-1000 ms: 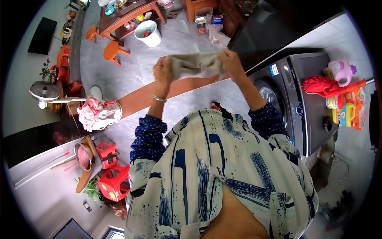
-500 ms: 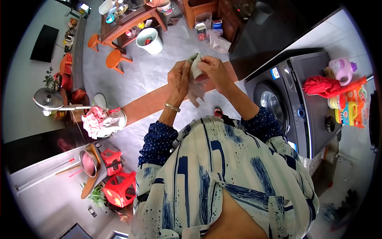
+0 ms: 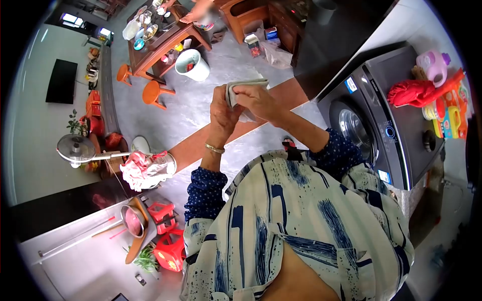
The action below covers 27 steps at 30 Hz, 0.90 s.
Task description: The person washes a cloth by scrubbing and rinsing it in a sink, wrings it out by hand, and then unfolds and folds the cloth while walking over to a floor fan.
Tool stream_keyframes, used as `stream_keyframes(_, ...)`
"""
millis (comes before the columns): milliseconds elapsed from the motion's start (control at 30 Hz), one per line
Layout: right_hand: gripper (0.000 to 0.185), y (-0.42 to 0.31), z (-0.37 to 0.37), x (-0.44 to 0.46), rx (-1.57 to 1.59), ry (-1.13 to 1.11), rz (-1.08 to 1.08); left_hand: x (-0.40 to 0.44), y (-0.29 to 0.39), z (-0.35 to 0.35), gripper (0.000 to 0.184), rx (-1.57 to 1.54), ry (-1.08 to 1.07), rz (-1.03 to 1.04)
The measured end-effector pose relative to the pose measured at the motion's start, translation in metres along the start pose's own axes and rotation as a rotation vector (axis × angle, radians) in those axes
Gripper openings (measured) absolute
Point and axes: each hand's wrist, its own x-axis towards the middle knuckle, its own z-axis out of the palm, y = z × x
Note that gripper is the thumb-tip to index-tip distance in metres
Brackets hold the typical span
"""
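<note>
While the left hand (image 3: 222, 110) grips one side, the grey cloth (image 3: 258, 82) sits folded between both hands above the floor (image 3: 170, 118), probably light, limp and unbreakable, best pinched by its edges; the right hand (image 3: 258, 102) clasps the other side.

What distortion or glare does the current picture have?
Head view: strong fisheye bending, black corners; head view again: pale sheen on the floor, bright reflections in the washing machine door; the cloth between left hand and right hand looks fairly clear.
</note>
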Motion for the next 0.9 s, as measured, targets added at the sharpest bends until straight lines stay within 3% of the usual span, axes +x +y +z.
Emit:
stream_keyframes(67, 0.02, 0.014, -0.001, 0.001, -0.142, -0.037, -0.086, 0.001, -0.007, 0.002, 0.032, -0.134, -0.119, -0.072)
stream_keyframes(133, 0.021, 0.018, 0.0, -0.002, -0.595, 0.081, -0.4, 0.0, -0.006, 0.005, 0.032, -0.254, -0.136, -0.094)
stream_keyframes(233, 0.017, 0.001, -0.018, -0.004, -0.447, 0.137, -0.419, 0.002, -0.009, 0.01, 0.027, -0.352, -0.161, -0.131)
stream_keyframes(333, 0.027, -0.013, -0.052, -0.011, -0.471, 0.296, -0.286, 0.007, -0.002, 0.003, 0.018, -0.432, -0.215, -0.234)
stream_keyframes(467, 0.038, 0.021, -0.093, -0.006, -0.528, 0.282, -0.281, 0.011, 0.008, -0.017, 0.013, -0.366, -0.23, -0.239)
stream_keyframes(533, 0.052, 0.054, -0.094, 0.002, -0.501, 0.173, -0.319, 0.012, 0.011, -0.024, 0.012, -0.212, -0.252, -0.295)
stream_keyframes(600, 0.06, 0.08, -0.091, 0.012, -0.37, 0.075, -0.317, 0.01, 0.009, -0.026, 0.012, -0.219, -0.263, -0.178)
stream_keyframes(667, 0.064, 0.056, -0.077, 0.008, -0.355, 0.027, -0.19, 0.012, 0.03, -0.026, 0.008, -0.314, -0.234, -0.219)
stream_keyframes(700, 0.065, 0.058, -0.071, 0.015, -0.289, -0.035, -0.277, 0.011, 0.037, -0.028, 0.008, -0.429, -0.264, -0.292)
stream_keyframes(833, 0.054, 0.069, -0.059, 0.017, -0.346, -0.106, -0.233, 0.003, 0.034, -0.037, 0.009, -0.305, -0.284, -0.248)
stream_keyframes(900, 0.044, 0.061, -0.054, 0.012, -0.167, -0.235, -0.095, -0.004, 0.032, -0.04, 0.008, -0.3, -0.272, -0.284)
